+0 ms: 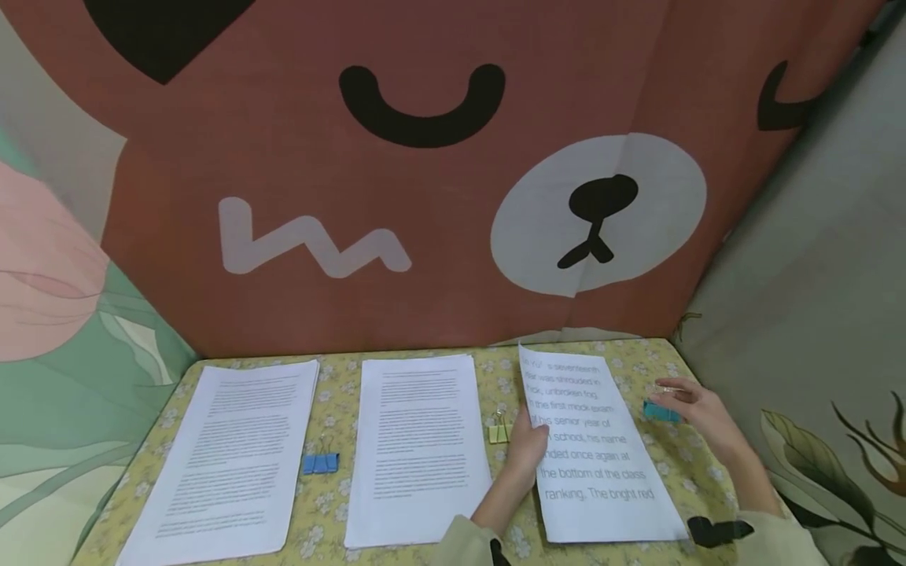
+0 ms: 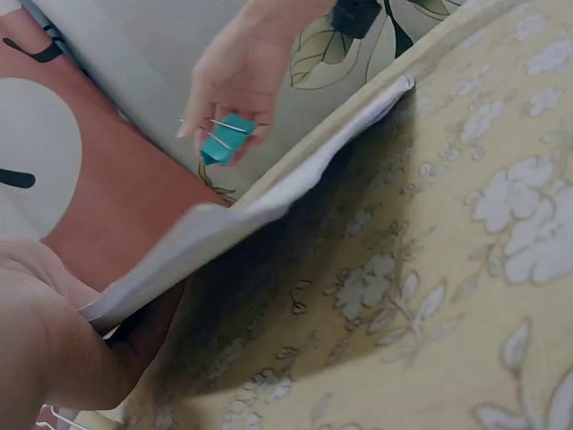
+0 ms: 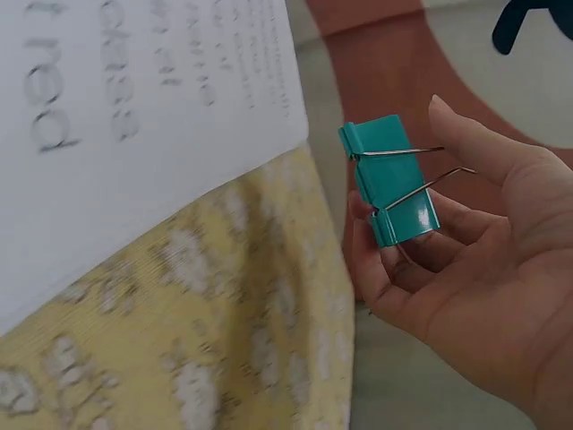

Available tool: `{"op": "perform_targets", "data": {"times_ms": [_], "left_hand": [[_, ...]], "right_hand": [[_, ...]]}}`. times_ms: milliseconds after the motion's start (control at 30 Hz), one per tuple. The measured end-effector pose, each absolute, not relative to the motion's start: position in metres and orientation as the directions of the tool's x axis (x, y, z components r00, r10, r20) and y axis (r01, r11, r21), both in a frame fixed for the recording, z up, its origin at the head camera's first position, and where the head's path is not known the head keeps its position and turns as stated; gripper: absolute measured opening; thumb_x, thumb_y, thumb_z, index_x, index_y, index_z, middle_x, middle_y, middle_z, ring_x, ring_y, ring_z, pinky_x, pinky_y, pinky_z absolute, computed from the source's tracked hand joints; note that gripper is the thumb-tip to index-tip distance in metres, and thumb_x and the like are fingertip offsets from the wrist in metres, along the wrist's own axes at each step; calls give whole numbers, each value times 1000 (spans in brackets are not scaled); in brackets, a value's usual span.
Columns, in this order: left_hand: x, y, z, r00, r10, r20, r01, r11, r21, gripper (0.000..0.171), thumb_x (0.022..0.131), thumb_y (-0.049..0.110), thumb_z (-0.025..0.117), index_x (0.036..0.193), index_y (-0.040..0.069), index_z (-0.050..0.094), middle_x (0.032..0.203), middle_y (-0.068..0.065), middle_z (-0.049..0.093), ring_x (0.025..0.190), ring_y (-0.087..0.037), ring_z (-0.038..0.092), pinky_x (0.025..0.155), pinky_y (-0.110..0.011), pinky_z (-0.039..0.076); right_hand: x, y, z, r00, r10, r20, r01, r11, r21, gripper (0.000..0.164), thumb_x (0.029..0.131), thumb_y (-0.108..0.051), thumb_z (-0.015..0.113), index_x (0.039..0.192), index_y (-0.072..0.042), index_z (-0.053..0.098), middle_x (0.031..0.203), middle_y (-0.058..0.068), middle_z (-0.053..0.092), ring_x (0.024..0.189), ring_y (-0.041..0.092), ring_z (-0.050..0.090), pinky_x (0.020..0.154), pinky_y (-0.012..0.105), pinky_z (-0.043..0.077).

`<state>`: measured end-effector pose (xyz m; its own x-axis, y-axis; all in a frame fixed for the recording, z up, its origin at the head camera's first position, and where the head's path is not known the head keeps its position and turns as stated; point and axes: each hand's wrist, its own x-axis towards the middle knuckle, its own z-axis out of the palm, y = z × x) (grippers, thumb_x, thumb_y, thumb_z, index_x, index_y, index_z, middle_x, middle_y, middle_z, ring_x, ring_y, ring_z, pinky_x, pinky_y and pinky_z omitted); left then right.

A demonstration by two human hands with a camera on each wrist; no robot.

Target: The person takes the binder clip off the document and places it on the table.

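Observation:
With thumb on top and fingers beneath, my left hand [image 1: 524,450] grips the left edge of a sheaf of large-print paper [image 1: 594,472]. The left wrist view shows that paper [image 2: 295,184] raised off the cloth, its shadow underneath. To its right, my right hand [image 1: 708,417] holds a teal binder clip [image 1: 661,411]. Seen from the right wrist, curled fingers support the clip [image 3: 394,184] from below and behind, with the thumb near its wire handles. The clip is apart from the paper.
Two printed paper stacks, one at the far left [image 1: 219,464] and one in the middle [image 1: 421,456], lie on the flowered tablecloth [image 1: 325,519]. A blue binder clip [image 1: 321,463] sits between them. A yellow binder clip [image 1: 499,433] lies near my left hand. Printed curtains [image 1: 304,314] enclose the table.

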<state>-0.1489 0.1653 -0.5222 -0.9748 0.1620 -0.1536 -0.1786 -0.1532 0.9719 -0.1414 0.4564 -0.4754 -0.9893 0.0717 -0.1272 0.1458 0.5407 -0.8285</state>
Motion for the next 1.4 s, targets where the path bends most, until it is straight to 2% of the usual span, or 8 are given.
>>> {"op": "perform_targets", "data": {"times_ms": [233,333,533,733,900,1133,1267,1400], "left_hand": [[-150,163,-527,-976,152,-156,-182,-170,969,65,93,-8,47,154,13,45,126,-4,64,113,-20,61,109,-45,43],[-150,163,-527,-979,134,-155,-178,-173,969,60,94,-8,47,151,12,48,122,-5,65,110,-21,62,105,-44,46],[-149,163,-524,-986,95,-139,-151,-145,978,54,91,-9,48,143,4,51,110,-9,65,102,-23,62,97,-42,49],[-148,161,-512,-994,76,-85,-82,41,996,60,97,-1,54,154,-5,36,142,-20,53,135,-36,50,118,-53,33],[-146,151,-496,-992,120,41,71,258,964,62,100,4,54,157,-4,32,154,-25,39,145,-42,39,119,-54,31],[-154,102,-468,-954,172,246,299,487,821,55,106,17,53,156,0,39,161,-24,36,151,-39,32,120,-55,30],[-163,61,-461,-911,181,371,394,648,651,56,106,28,56,155,3,45,163,-22,35,153,-43,24,118,-66,25],[-170,19,-459,-884,200,423,399,796,456,59,106,39,56,155,8,47,165,-21,33,153,-48,20,114,-75,21]], "right_hand": [[-145,465,-497,-979,58,-194,191,585,-788,72,108,-38,57,154,11,33,150,37,36,124,42,47,88,49,48],[-146,465,-500,-972,44,-230,211,589,-780,75,106,-39,60,154,11,32,149,39,38,130,51,44,92,54,47],[-148,463,-507,-976,49,-211,198,593,-780,77,105,-38,62,154,14,32,148,39,41,133,54,43,96,59,47],[-155,457,-509,-984,83,-157,173,642,-747,77,106,-38,60,151,18,31,145,42,41,131,56,42,100,64,44],[-161,448,-507,-987,157,14,107,729,-677,68,109,-34,51,146,21,35,140,44,41,126,58,44,96,68,43],[-167,416,-488,-948,175,266,-53,735,-676,57,110,-25,50,142,22,40,136,43,40,123,60,42,93,70,41],[-169,397,-478,-935,149,323,-89,781,-618,56,110,-25,48,142,21,40,139,44,39,125,62,39,98,74,35],[-171,381,-475,-923,100,372,-135,821,-555,58,109,-27,52,143,20,42,143,44,38,132,63,35,104,75,30]]}}
